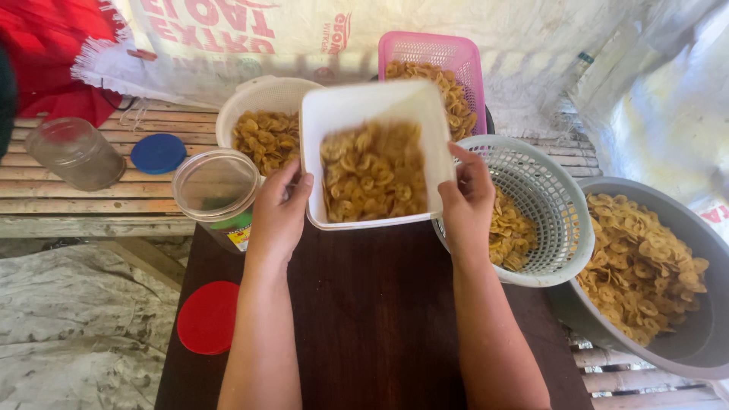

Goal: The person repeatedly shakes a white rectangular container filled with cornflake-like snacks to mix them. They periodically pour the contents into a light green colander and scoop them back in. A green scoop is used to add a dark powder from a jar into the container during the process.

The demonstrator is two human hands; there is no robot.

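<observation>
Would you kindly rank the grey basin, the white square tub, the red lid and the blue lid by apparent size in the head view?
1. grey basin, though partly cut off
2. white square tub, held nearer the camera
3. red lid
4. blue lid, farther off

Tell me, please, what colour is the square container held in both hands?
White; the square container shows best in the head view.

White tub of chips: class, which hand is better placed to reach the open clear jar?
Left. The left hand grips the white tub right beside the clear jar; the right hand holds the far side, by the grey basket.
</observation>
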